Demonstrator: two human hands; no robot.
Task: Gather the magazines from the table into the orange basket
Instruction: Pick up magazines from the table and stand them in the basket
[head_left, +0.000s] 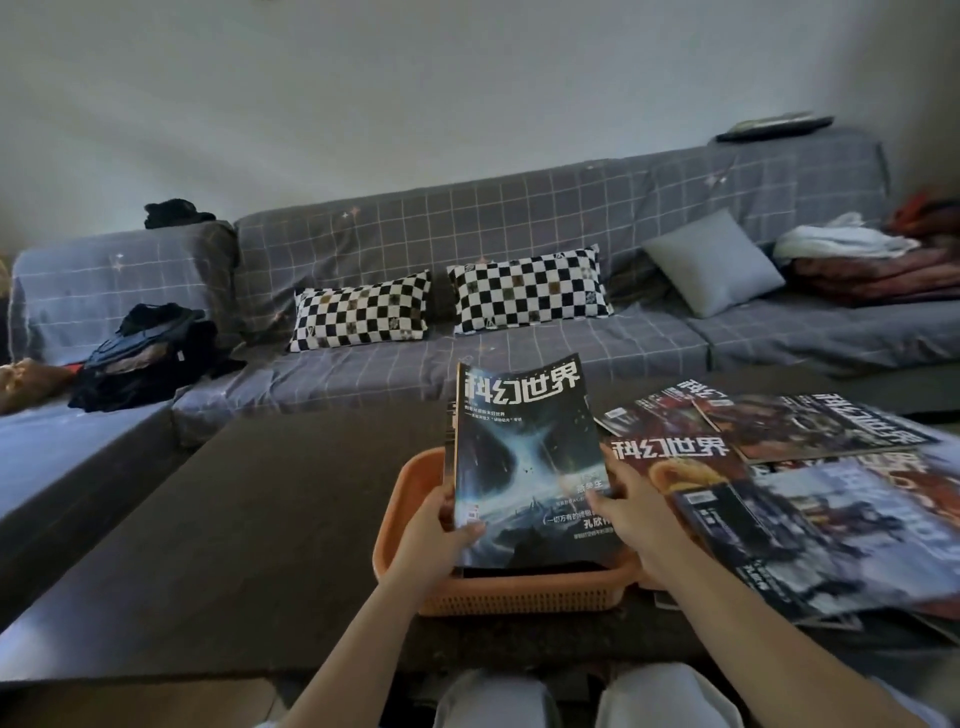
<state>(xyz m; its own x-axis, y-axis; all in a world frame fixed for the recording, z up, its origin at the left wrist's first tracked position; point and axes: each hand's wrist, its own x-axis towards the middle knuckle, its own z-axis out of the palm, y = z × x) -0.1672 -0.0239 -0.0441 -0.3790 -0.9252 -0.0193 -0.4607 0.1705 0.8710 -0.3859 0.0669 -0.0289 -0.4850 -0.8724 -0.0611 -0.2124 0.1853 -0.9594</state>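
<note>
Before a grey checked sofa, both hands clamp a glossy blue-covered magazine (524, 457) upright, left hand (441, 535) and right hand (631, 512) gripping opposite edges, apparently to lower it into the orange plastic basket (519, 592) beneath them, more glossy magazines (810, 499) spread on the dark table (234, 519) beyond the right hand.

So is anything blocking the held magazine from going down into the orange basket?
Nothing visible does. Both hands, left hand and right hand, hold the blue-cover magazine tilted up, its lower edge already inside the orange basket. Other magazines stand behind it in the basket. The loose magazines lie on the table to the right, outside the basket.
</note>
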